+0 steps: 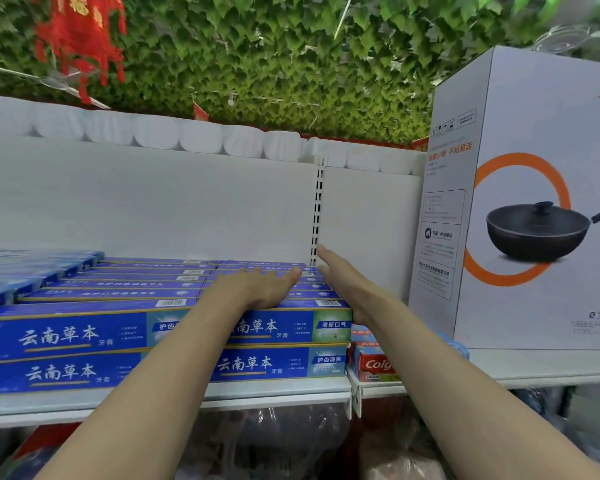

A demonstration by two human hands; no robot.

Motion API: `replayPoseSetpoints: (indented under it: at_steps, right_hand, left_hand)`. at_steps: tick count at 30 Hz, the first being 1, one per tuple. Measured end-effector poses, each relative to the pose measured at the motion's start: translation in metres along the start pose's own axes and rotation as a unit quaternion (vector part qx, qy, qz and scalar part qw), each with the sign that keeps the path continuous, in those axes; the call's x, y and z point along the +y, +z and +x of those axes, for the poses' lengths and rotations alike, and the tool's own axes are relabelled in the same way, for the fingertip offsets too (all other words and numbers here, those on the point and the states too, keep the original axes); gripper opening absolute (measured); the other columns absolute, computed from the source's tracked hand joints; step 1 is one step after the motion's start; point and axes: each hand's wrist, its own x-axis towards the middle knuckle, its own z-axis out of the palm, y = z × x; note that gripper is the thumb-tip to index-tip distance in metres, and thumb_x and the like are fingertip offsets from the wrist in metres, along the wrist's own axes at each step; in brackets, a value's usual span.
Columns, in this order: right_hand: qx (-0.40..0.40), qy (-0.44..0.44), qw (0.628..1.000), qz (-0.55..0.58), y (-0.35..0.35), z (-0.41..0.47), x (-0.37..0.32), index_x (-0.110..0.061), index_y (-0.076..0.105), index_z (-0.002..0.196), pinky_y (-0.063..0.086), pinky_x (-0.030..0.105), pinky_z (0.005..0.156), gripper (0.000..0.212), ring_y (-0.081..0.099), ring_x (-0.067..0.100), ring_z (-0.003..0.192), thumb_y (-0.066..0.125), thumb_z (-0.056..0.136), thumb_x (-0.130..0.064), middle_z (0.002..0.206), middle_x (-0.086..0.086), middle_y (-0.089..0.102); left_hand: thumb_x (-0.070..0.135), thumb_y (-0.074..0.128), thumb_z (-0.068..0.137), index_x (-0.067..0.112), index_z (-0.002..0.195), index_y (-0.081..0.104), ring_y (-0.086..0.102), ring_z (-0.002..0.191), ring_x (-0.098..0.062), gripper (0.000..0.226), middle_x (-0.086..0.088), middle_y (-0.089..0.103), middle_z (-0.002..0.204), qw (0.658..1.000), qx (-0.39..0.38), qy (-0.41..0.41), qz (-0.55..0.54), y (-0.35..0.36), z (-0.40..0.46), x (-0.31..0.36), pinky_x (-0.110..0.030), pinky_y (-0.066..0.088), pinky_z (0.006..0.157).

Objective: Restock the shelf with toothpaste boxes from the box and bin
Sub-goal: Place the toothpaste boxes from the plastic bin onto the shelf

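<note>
Blue toothpaste boxes (84, 336) lie stacked two high in rows on the white shelf (274, 393). My left hand (260, 285) rests flat, fingers straight, on top of the right-hand stack. My right hand (343, 282) presses with straight fingers against the right end of that same stack, next to the slotted shelf upright (317, 209). Neither hand holds a box. The supply box and bin are out of sight.
Red Colgate boxes (374, 365) sit on the adjoining shelf just right of the stack. A large white cookware carton (534, 202) stands at the right. White paper rolls (153, 129) line the top. Bagged goods (274, 441) fill the space below.
</note>
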Motion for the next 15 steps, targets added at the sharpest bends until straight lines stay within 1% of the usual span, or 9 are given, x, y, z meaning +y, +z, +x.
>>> replayPoseSetpoints:
  at_steps: [1, 3, 4, 5, 7, 9, 11, 13, 15]
  right_hand:
    - [0.005, -0.004, 1.0, 0.002, 0.0, -0.001, -0.002, -0.018, 0.053, 0.111, 0.058, 0.033, 0.078, 0.052, 0.07, 0.025, 0.102, 0.03, 0.102, -0.064, 0.096, -0.002, 0.072]
    - [0.027, -0.015, 0.999, -0.021, -0.001, 0.001, -0.005, -0.018, 0.048, 0.132, 0.053, 0.033, 0.089, 0.054, 0.064, 0.025, 0.117, 0.028, 0.104, -0.06, 0.129, 0.0, 0.063]
    - [0.037, -0.019, 0.999, -0.034, -0.002, 0.007, -0.006, -0.017, 0.045, 0.14, 0.049, 0.032, 0.091, 0.058, 0.059, 0.025, 0.125, 0.027, 0.104, -0.059, 0.141, 0.001, 0.056]
    - [0.039, -0.023, 0.998, -0.039, 0.001, 0.006, -0.008, -0.018, 0.042, 0.144, 0.048, 0.03, 0.089, 0.059, 0.058, 0.024, 0.127, 0.026, 0.104, -0.059, 0.142, 0.0, 0.055]
    - [0.022, -0.023, 0.998, -0.053, 0.002, 0.017, -0.01, -0.024, 0.046, 0.132, 0.051, 0.028, 0.077, 0.052, 0.07, 0.019, 0.102, 0.024, 0.104, -0.062, 0.12, 0.0, 0.067]
    - [0.019, -0.014, 0.998, -0.065, 0.003, 0.026, -0.01, -0.02, 0.054, 0.119, 0.052, 0.027, 0.07, 0.056, 0.073, 0.015, 0.075, 0.023, 0.103, -0.064, 0.094, 0.003, 0.072]
    - [0.026, -0.009, 0.997, -0.068, 0.002, 0.035, -0.009, -0.02, 0.055, 0.106, 0.051, 0.026, 0.068, 0.054, 0.072, 0.015, 0.069, 0.024, 0.103, -0.064, 0.083, 0.002, 0.072]
    - [0.026, -0.012, 0.998, -0.062, 0.001, 0.042, -0.008, -0.02, 0.057, 0.098, 0.05, 0.025, 0.066, 0.055, 0.073, 0.015, 0.073, 0.024, 0.103, -0.063, 0.081, -0.001, 0.072]
    - [0.018, -0.01, 0.998, -0.054, 0.0, 0.048, -0.006, -0.015, 0.062, 0.105, 0.052, 0.026, 0.067, 0.061, 0.074, 0.017, 0.074, 0.025, 0.102, -0.064, 0.083, 0.002, 0.077]
  left_hand:
    - [0.081, 0.005, 0.089, 0.035, 0.16, 0.004, -0.008, 0.154, -0.024, 0.084, 0.001, -0.003, 0.168, 1.0, 0.002, 0.0, 0.001, 0.0, 0.0, 0.0, -0.057, -0.004, 0.122]
    - [0.082, 0.004, 0.088, 0.037, 0.159, 0.005, -0.007, 0.154, -0.024, 0.084, 0.001, -0.002, 0.168, 1.0, 0.006, 0.003, -0.008, 0.0, 0.0, 0.0, -0.057, -0.005, 0.122]
    - [0.083, 0.003, 0.087, 0.039, 0.159, 0.006, -0.007, 0.155, -0.023, 0.084, 0.001, -0.001, 0.168, 1.0, 0.01, 0.007, -0.017, 0.0, -0.001, -0.001, -0.057, -0.004, 0.122]
    - [0.084, 0.002, 0.086, 0.039, 0.159, 0.007, -0.006, 0.155, -0.023, 0.086, 0.001, 0.001, 0.168, 0.999, 0.013, 0.009, -0.03, -0.001, -0.002, -0.002, -0.056, -0.004, 0.122]
    - [0.085, 0.002, 0.085, 0.035, 0.159, 0.012, -0.003, 0.155, -0.023, 0.09, -0.001, 0.004, 0.168, 0.997, 0.02, 0.008, -0.071, -0.004, -0.005, -0.003, -0.053, -0.003, 0.123]
    - [0.085, 0.003, 0.085, 0.029, 0.159, 0.019, 0.004, 0.155, -0.025, 0.094, -0.004, 0.009, 0.168, 0.991, 0.02, 0.0, -0.129, -0.006, -0.007, -0.004, -0.049, 0.001, 0.124]
    - [0.085, 0.003, 0.085, 0.025, 0.159, 0.024, 0.013, 0.154, -0.026, 0.097, -0.004, 0.017, 0.167, 0.984, 0.01, -0.006, -0.176, -0.008, -0.007, -0.005, -0.047, 0.007, 0.124]
    - [0.084, 0.003, 0.086, 0.023, 0.159, 0.024, 0.017, 0.153, -0.028, 0.097, -0.005, 0.02, 0.166, 0.982, 0.01, -0.013, -0.188, -0.01, -0.007, -0.003, -0.047, 0.01, 0.124]
    - [0.084, 0.004, 0.087, 0.023, 0.159, 0.024, 0.018, 0.152, -0.029, 0.096, -0.007, 0.02, 0.166, 0.984, 0.018, -0.02, -0.179, -0.011, -0.008, -0.002, -0.047, 0.011, 0.123]
